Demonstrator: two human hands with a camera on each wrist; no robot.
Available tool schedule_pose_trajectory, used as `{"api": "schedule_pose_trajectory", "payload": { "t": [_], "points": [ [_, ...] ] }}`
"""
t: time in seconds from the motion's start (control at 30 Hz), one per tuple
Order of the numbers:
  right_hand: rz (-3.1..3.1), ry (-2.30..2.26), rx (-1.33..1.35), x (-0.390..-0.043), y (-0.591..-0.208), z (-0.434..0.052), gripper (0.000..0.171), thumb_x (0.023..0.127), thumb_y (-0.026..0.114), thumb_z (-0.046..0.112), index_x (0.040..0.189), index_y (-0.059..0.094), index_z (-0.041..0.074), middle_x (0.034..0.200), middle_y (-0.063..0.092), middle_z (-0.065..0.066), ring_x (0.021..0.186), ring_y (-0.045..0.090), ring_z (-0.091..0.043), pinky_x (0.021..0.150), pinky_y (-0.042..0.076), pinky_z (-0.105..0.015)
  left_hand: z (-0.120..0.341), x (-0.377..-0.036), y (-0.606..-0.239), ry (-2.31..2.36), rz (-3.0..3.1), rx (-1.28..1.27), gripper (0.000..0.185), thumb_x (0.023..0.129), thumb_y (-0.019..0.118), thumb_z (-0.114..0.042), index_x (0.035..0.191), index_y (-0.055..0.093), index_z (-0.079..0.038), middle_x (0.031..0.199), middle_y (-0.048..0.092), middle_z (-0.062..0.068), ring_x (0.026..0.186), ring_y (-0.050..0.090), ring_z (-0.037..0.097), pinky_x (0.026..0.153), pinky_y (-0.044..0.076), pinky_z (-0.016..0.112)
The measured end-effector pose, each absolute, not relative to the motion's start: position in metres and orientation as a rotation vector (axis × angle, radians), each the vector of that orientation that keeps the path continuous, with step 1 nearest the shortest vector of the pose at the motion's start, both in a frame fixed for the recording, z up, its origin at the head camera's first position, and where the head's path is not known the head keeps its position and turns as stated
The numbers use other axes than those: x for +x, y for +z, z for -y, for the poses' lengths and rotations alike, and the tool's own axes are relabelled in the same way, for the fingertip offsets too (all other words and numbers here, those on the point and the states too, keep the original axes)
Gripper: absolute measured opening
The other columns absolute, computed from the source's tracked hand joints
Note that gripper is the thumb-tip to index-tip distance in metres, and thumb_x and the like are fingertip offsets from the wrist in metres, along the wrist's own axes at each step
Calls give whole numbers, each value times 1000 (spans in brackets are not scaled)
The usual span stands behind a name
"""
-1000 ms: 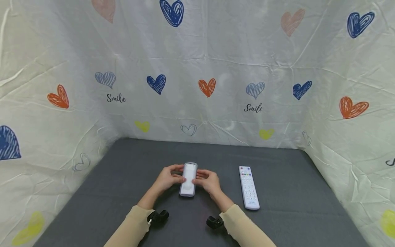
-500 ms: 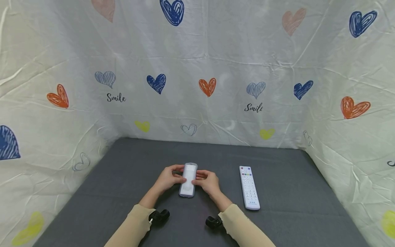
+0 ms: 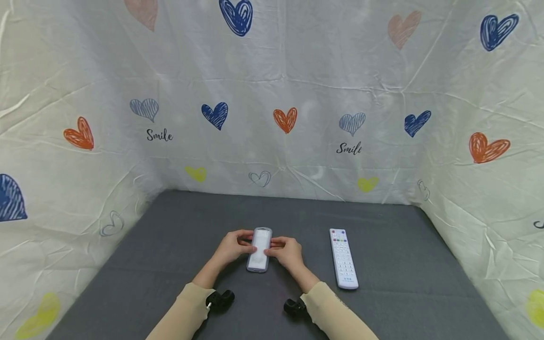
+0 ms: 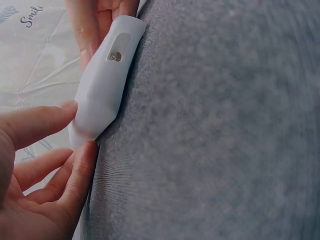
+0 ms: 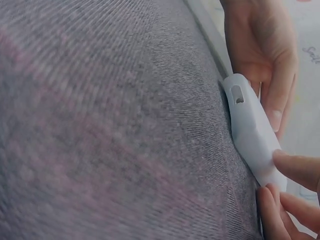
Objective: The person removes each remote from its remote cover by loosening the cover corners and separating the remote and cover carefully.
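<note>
Left hand [image 3: 231,247] and right hand [image 3: 290,251] pinching a smooth white oblong device [image 3: 260,241] by its long edges; slim buttoned remote [image 3: 344,259] at right, woven grey cloth [image 3: 316,250] between

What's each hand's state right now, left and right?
Left hand: closed, holding the left side of the white oblong device.
Right hand: closed, holding the right side of the same device.

At lower centre, the left hand [image 3: 231,247] and right hand [image 3: 290,250] face each other, pinching with thumbs [image 4: 45,121] and fingers [image 4: 79,175]; forearms [image 3: 182,311] slant inward from below.
</note>
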State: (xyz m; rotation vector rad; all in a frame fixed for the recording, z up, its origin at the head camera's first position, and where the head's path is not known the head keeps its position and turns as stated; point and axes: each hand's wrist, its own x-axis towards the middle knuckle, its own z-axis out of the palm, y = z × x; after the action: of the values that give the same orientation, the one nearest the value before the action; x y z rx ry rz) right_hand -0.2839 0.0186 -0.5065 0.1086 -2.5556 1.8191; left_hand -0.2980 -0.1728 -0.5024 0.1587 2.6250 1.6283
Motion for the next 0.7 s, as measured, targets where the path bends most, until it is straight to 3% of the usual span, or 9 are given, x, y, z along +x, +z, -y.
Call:
{"api": "schedule_pose_trajectory", "payload": {
  "t": [0.7],
  "points": [
    [2514,1867,122,-283,-509,-20,37,72,82,10,104,69,-3,93,72,-15,82,71,-20,69,57,-27,174,-308,-500,1622,-2640,136,46,75,78,-8,117,63,3,107,67,17,89,65,21,75,53,32]
  ]
}}
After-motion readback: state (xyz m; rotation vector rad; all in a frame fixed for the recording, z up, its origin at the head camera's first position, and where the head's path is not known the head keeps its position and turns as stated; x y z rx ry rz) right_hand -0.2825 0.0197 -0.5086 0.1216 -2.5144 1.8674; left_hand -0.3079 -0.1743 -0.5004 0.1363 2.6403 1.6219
